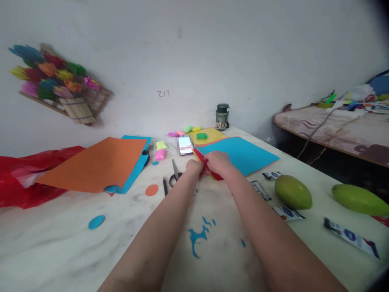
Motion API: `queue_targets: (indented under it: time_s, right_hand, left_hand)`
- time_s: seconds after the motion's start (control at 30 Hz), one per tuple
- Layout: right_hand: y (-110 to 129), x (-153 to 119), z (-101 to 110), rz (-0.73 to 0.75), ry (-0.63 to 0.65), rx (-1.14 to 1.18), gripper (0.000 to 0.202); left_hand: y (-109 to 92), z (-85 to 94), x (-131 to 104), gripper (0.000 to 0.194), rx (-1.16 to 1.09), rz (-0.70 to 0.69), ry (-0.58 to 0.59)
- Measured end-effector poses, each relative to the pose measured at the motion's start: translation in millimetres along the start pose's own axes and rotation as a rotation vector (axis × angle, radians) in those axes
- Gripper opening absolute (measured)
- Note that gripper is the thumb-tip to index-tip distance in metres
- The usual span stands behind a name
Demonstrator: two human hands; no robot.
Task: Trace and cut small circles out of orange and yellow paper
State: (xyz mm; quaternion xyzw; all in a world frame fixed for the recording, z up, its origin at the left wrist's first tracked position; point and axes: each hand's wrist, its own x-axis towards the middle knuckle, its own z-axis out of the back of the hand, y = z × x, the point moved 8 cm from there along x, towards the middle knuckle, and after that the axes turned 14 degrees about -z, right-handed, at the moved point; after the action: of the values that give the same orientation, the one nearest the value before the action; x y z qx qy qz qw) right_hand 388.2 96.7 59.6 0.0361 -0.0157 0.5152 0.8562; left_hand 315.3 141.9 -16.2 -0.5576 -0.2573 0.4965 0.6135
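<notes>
Both hands meet over the middle of the table. My left hand point(195, 166) is closed at the near left side of a red and yellow item point(216, 176), which looks like a packet or folded sheet. Closed around its upper right part is my right hand point(217, 161). The item slants from upper left to lower right, partly hidden by the fingers. A phone point(184, 146) lies just beyond. Scissors point(175, 172) and a black pen point(165, 186) rest left of my left hand. Blue paper point(246, 154) lies right of my right hand.
Orange paper point(100, 164) lies on blue paper at left, beside red plastic point(18, 178). Blue scraps point(197, 239) and a blue disc point(96, 222) are nearer. Mangoes point(293, 192) and wrappers point(351, 237) sit right. A green bottle point(222, 117) stands by the wall.
</notes>
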Motion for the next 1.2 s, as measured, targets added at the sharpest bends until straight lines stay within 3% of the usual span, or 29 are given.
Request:
queue_targets:
  time_s: [0.3,0.47,0.93,1.2]
  right_hand:
    - [-1.5,-1.1,4.2,-0.009,-0.030,-0.022,0.038]
    - [-6.3,1.9,4.5,-0.008,-0.054,0.014,0.034]
    - [-5.4,1.4,-1.4,0.008,-0.006,0.012,0.033]
    - [-4.0,0.0,-3.7,-0.005,0.008,0.057,0.028]
  left_hand:
    - [2.8,-7.3,-5.8,0.002,-0.031,0.069,0.036]
    - [0.2,-10.0,-14.0,0.010,0.009,0.062,0.104]
    - [0.5,-2.7,-10.2,0.009,0.046,-0.128,0.133]
    - [1.4,-1.1,-12.9,0.007,-0.011,-0.151,0.154]
